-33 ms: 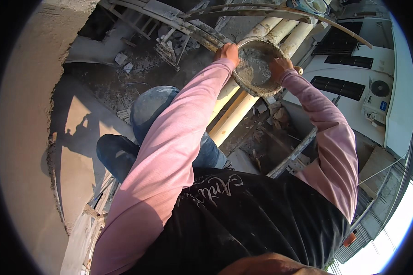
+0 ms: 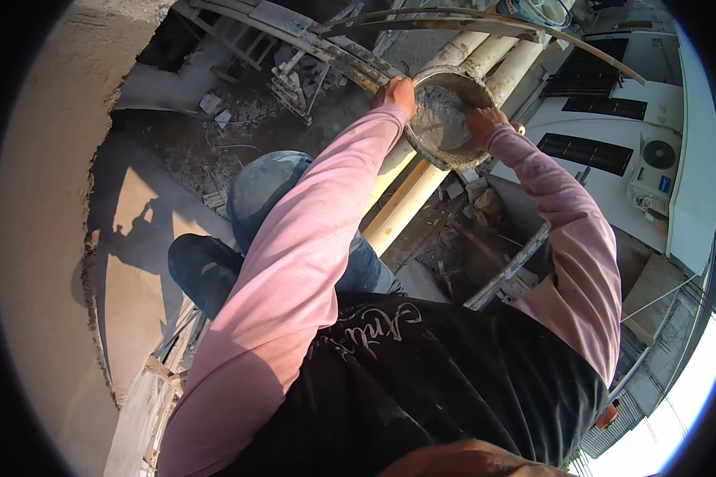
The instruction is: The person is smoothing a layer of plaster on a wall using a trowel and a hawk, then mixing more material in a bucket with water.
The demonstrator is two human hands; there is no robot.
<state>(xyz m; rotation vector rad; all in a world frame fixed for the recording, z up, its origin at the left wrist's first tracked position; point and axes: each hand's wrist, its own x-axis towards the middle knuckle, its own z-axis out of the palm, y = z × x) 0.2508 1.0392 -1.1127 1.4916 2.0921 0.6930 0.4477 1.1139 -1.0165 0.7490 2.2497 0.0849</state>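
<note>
A round bucket [image 2: 420, 149] crusted with cement rests on pale round poles [image 2: 395, 216] in front of me. Wet grey mortar [image 2: 444, 126] lies inside it. My left hand [image 2: 396, 95] is closed on the bucket's left rim, thumb side toward the mortar. On the opposite side, my right hand [image 2: 485, 125] is curled just inside the right rim, over the edge of the mortar. Its fingertips are partly hidden, and I cannot make out what they hold, if anything. Both forearms are in pink sleeves, the right one spotted with cement.
A rough-edged plastered wall [image 2: 52, 207] rises at the left. A second bucket [image 2: 533, 9] stands at the top, behind a long bent strip [image 2: 601, 56]. Rubble [image 2: 479, 195] lies far below the poles. A white building wall with an air-conditioner unit [image 2: 654, 176] is at the right.
My right hand has drawn slightly right, from over the mortar toward the bucket's right rim. My left hand keeps its hold, and the bucket has hardly moved.
</note>
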